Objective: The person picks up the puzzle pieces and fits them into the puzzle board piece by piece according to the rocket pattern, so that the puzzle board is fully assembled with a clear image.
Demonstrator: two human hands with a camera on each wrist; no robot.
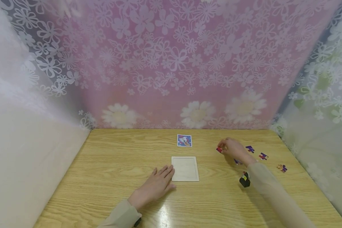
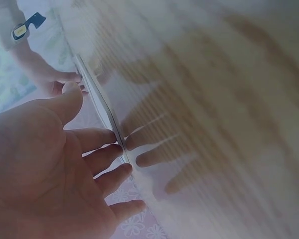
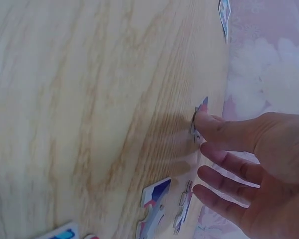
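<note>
A white square puzzle tray (image 1: 185, 169) with a raised rim lies on the table. My left hand (image 1: 155, 186) rests at its left edge, fingers extended and fingertips touching the rim; the left wrist view shows the tray's side (image 2: 102, 107) against those fingertips. Farther right, my right hand (image 1: 234, 148) pinches a red and purple jigsaw piece (image 1: 218, 149) between thumb and index finger, at the tabletop. In the right wrist view the thumb covers part of this piece (image 3: 204, 105). Close to that hand are loose jigsaw pieces (image 1: 250, 149), one (image 1: 237, 161) partly hidden under the forearm.
Behind the tray lies a small picture card (image 1: 184, 140) with a white cartoon figure on blue. More jigsaw pieces (image 1: 263, 156) are spread at the right, one (image 1: 281, 168) near the table's right side. Flowered curtains (image 1: 174, 63) enclose the wooden table (image 1: 117, 158) at the back and sides.
</note>
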